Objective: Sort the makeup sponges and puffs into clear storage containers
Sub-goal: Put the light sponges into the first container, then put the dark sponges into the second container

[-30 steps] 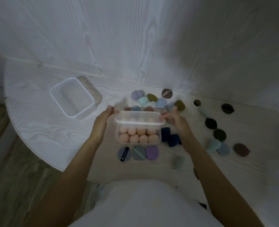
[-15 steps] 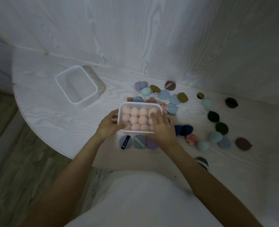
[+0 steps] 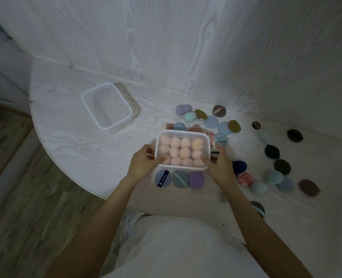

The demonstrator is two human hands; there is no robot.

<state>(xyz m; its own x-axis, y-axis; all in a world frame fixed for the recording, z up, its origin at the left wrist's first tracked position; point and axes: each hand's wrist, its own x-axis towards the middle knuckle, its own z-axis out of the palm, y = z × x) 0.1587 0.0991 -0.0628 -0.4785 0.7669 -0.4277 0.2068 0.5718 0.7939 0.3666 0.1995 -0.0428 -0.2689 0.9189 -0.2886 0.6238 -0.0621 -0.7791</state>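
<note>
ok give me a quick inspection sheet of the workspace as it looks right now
surface: white wood-grain table with a rounded edge, set against a panelled wall.
job's things: lidded container filled with peach sponges; empty clear container back left; three flat puffs in a row at the near side.
clutter: loose sponges and puffs scattered to the right, unsorted.
hands: left hand and right hand grip the lidded container at its sides.
cables: nothing seen.
surroundings: wood-look floor to the left.
</note>
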